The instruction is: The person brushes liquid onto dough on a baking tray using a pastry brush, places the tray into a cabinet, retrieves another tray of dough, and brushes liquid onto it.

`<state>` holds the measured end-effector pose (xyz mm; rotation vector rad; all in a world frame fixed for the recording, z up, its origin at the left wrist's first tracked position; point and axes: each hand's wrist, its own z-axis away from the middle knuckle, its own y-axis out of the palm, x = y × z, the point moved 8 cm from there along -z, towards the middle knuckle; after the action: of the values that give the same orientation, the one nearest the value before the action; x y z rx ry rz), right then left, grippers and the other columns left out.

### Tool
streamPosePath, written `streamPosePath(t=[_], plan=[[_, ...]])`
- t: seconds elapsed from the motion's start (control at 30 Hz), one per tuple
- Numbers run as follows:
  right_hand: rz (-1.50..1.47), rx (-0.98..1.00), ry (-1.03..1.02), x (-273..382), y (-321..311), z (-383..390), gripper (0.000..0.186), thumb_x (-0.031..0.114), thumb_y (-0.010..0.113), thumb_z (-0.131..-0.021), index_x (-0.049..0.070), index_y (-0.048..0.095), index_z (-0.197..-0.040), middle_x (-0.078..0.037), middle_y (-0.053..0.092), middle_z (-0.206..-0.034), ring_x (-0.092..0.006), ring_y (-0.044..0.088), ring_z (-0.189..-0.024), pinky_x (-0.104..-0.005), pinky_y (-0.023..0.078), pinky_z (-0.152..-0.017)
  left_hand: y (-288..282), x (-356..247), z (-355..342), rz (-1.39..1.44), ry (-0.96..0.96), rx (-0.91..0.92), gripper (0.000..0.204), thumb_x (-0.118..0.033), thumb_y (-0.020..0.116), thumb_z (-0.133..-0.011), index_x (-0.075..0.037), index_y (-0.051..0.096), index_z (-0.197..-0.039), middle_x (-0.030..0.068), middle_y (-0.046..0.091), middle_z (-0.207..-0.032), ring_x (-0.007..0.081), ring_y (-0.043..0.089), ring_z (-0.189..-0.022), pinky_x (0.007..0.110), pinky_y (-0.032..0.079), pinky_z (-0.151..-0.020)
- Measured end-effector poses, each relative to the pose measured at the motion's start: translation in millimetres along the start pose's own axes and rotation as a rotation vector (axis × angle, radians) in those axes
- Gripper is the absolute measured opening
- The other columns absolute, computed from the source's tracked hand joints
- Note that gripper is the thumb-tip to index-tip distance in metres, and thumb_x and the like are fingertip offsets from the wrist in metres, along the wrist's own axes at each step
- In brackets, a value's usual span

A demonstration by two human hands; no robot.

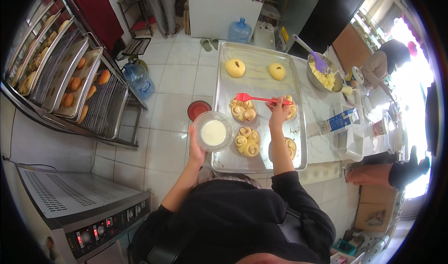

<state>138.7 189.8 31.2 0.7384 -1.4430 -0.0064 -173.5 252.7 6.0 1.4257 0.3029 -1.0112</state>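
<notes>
My left hand (196,152) grips a clear glass bowl (228,125) of creamy white liquid (213,132) beside the left edge of a large metal baking tray (254,84). Above the tray, my right hand (278,113) is closed around the handle of a red pastry brush (256,98). The bristle head points left, over a shaped dough piece (243,111) of several rounded lobes. Nearer me lies a similar dough piece (247,141). My right hand and forearm partly cover two more on the right. Two round buns (235,68) with dark spots on top occupy the far end.
Right of the tray, a metal mixing bowl (337,87) holds yellow shreds and a purple spatula (320,62). A blue-white carton (342,119) and white bins stand nearby. At left are a rack of baked goods (91,104) and an oven (88,226). Other people are at the right and back.
</notes>
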Motion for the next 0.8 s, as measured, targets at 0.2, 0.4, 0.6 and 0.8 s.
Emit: streamPosePath(t=[0.2, 0.4, 0.6, 0.8], plan=[[0.164, -0.003, -0.077, 0, -11, -1, 0.020, 0.019, 0.042, -0.087, -0.001, 0.044, -0.092, -0.011, 0.053, -0.081, -0.0143, 0.054, -0.059, -0.0288, 0.053, -0.055, -15, -18, 10, 0.020, -0.010, -0.087, 0.049, -0.039, 0.030, -0.087, -0.003, 0.034, -0.121, 0.0095, 0.042, -0.119, 0.0195, 0.042, -0.109, 0.032, 0.033, -0.091], [0.242, -0.025, -0.163, 30, -27, -1, 0.023, 0.020, 0.043, -0.087, -0.002, 0.044, -0.092, -0.010, 0.053, -0.075, -0.0126, 0.053, -0.056, -0.0255, 0.052, -0.051, -34, -24, 11, 0.044, 0.044, -0.127, 0.049, -0.038, 0.029, -0.088, -0.002, 0.033, -0.121, 0.0095, 0.042, -0.119, 0.0192, 0.041, -0.109, 0.031, 0.032, -0.092], [0.363, 0.010, -0.187, 45, -25, 9, 0.024, 0.022, 0.043, -0.087, -0.002, 0.044, -0.091, -0.010, 0.052, -0.075, -0.0125, 0.053, -0.057, -0.0252, 0.051, -0.050, -24, -26, 13, -0.005, 0.038, -0.120, 0.049, -0.037, 0.027, -0.088, -0.002, 0.033, -0.121, 0.0094, 0.042, -0.119, 0.0198, 0.040, -0.110, 0.032, 0.031, -0.093], [0.104, 0.064, -0.045, 96, 8, 55, 0.021, 0.022, 0.043, -0.087, 0.001, 0.045, -0.089, -0.009, 0.053, -0.075, -0.0126, 0.052, -0.055, -0.0247, 0.049, -0.048, -2, -12, 12, -0.057, 0.000, -0.034, 0.049, -0.037, 0.025, -0.089, -0.002, 0.033, -0.122, 0.0095, 0.041, -0.121, 0.0201, 0.039, -0.112, 0.032, 0.030, -0.094]])
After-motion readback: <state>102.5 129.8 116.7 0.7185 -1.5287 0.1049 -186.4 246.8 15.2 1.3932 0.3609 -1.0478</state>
